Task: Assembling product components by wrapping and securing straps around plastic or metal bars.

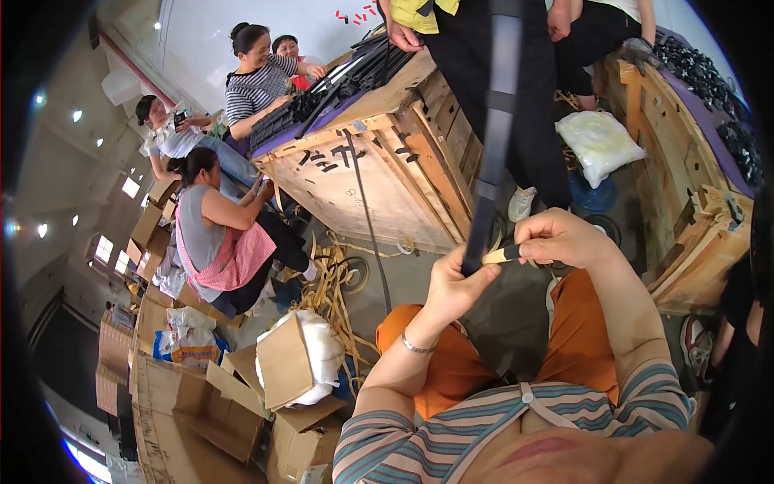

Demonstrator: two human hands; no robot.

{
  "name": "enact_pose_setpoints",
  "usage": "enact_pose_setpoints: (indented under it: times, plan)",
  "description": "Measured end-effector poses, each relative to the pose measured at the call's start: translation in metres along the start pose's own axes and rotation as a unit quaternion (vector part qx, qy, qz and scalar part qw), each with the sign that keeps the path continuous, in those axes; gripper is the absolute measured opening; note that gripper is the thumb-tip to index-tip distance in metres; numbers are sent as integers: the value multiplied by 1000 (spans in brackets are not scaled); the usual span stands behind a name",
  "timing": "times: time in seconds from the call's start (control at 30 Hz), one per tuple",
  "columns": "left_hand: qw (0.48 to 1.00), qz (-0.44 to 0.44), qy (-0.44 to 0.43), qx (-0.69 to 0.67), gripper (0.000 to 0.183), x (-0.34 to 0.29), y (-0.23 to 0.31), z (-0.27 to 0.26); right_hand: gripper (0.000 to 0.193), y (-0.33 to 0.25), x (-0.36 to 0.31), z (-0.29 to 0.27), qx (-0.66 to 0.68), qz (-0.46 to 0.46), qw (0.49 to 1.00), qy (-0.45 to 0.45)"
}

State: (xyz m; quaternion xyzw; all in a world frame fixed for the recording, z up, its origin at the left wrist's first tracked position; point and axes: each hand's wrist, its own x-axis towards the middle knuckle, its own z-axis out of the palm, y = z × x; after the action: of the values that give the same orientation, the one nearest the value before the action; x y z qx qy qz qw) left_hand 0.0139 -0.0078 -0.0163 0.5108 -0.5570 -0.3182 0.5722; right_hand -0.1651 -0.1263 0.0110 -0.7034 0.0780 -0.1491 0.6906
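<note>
A long black strap (493,137) runs up in front of me from my left hand (454,284), whose fingers are closed around its lower end. Between my hands lies a short pale yellow strip (501,255) with a dark end. The yellow strip's near end touches the strap at my left thumb. My right hand (559,239) pinches the dark end between thumb and fingers. What this dark end is, I cannot make out.
Ahead stands a wooden crate (355,198) topped with black straps (322,97). Another crate (685,161) bears black pieces at the right. A person (226,210) sits at the left; another stands ahead. Yellow bands (334,282), a stuffed white sack (598,145) and cardboard boxes (218,411) lie around.
</note>
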Motion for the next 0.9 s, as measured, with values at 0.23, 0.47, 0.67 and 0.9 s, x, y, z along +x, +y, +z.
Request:
enact_pose_setpoints:
  times: [0.23, 0.47, 0.67, 0.9]
  plan:
    - [998, 7, -54, 43, 12, -10, 8, 8, 14, -8, -10, 13, 20, -20, 999, -45]
    - [998, -4, -64, 11, 13, -12, 12, 13, 13, -3, -23, 6, 96, -191, 977, -26]
    - [993, -75, -57, -66, 13, -24, 13, 18, 20, 3, -18, 16, 158, -215, 964, 11]
    - [994, -81, -41, -60, 10, -23, 17, 28, 14, 12, -19, 15, 293, -239, 926, 7]
